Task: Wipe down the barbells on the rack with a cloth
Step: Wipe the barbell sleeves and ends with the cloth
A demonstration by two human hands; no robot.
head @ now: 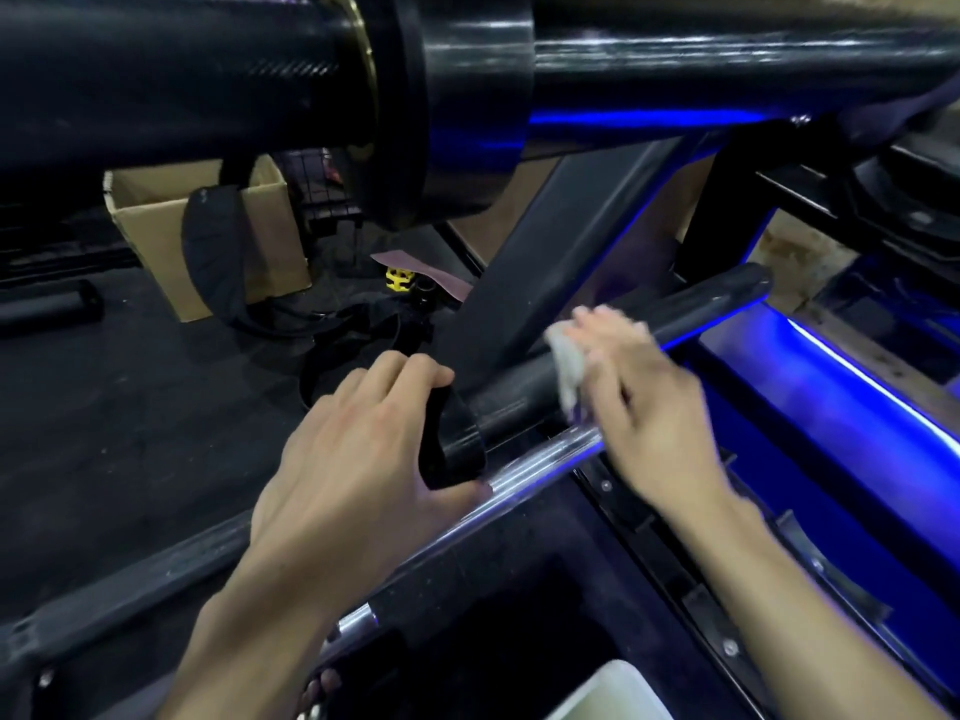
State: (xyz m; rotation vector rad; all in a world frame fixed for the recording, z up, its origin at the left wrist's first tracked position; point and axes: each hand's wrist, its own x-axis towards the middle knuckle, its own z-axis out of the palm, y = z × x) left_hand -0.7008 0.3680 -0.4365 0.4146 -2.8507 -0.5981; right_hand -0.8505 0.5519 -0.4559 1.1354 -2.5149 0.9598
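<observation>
Fingers (pixel 605 330) of right hand (pixel 644 407) over cloth (pixel 566 366) on barbell sleeve (pixel 691 309)

two barbells (pixel 519 59) — one cloth (pixel 566 366), two hands (pixel 363 449)

A barbell sleeve (pixel 623 350) runs from the centre toward the right, with the left hand (pixel 363 459) on its collar (pixel 457 444) and the right hand (pixel 649 407) pressing a cloth (pixel 566 366) just right of that. A second barbell (pixel 467 96) lies above them along the top edge, and a cardboard box (pixel 156 252) stands on the floor (pixel 130 407) behind, to the left.

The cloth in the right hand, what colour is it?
White, seen in the head view: the cloth on the barbell.
</observation>
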